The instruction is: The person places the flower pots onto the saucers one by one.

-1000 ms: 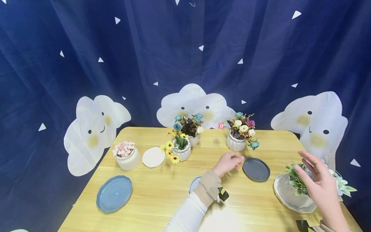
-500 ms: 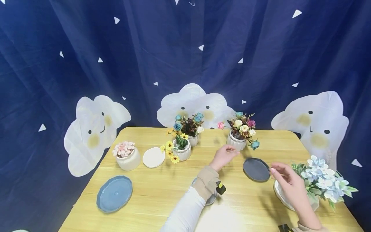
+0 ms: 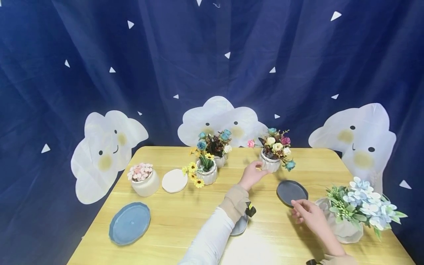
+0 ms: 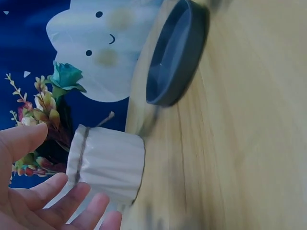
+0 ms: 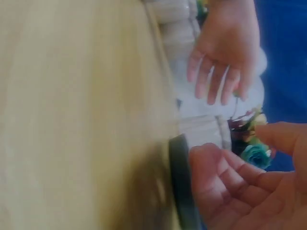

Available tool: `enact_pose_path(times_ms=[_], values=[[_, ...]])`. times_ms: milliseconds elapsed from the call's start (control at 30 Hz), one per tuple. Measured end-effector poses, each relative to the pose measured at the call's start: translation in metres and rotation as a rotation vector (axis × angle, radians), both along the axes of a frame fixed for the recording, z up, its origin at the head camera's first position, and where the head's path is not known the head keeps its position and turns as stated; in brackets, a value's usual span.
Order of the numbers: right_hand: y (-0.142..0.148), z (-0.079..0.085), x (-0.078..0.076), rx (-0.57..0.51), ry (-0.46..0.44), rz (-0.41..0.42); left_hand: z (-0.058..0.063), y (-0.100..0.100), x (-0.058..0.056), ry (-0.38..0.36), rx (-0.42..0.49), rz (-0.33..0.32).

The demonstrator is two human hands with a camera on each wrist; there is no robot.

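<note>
My left hand (image 3: 252, 175) reaches over the table beside a white ribbed flowerpot (image 3: 269, 163) of mixed artificial roses. In the left wrist view the thumb and fingers are spread apart, with the fingertips overlapping the pot (image 4: 108, 160). My right hand (image 3: 308, 214) hovers at the near rim of a dark grey round plate (image 3: 291, 193). Its thumb and loosely bent fingers stand apart in the right wrist view, the dark plate (image 5: 181, 179) just beyond them. Neither hand holds anything.
Right of my right hand, a pot of blue flowers (image 3: 367, 206) stands on a pale plate (image 3: 321, 204). Sunflowers (image 3: 195, 175), a white plate (image 3: 174, 180), a pink-flower pot (image 3: 145, 184) and a blue plate (image 3: 130, 223) lie leftward. My left forearm partly covers a grey-blue plate (image 3: 240, 225).
My right hand has moved left from the blue-flower pot to the dark plate's near rim. My left hand has shifted away from the dark plate, up and left to the rose pot.
</note>
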State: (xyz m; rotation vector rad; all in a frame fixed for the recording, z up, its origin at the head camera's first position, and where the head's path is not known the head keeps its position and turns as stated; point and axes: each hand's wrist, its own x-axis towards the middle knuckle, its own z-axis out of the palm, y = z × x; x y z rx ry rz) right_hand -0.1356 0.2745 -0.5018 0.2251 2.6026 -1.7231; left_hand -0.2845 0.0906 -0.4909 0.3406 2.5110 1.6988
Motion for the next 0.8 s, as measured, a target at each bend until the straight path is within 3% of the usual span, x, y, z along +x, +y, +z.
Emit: enact_pose_path(times_ms=[167,300,600,800], values=[[0.001,-0.006,-0.002,-0.083,-0.134,-0.025,-0.001,-0.001,-0.005,0.012,-0.080,-0.015],[0.003,-0.008,-0.003,-0.092,-0.191,-0.042,-0.003,0.000,-0.010,0.044,-0.140,-0.031],[0.005,-0.010,-0.007,-0.021,-0.241,-0.074,0.006,0.008,-0.021,0.121,-0.183,-0.057],[0.006,-0.011,-0.010,-0.009,-0.241,-0.067,0.011,0.016,-0.029,0.152,-0.262,-0.020]])
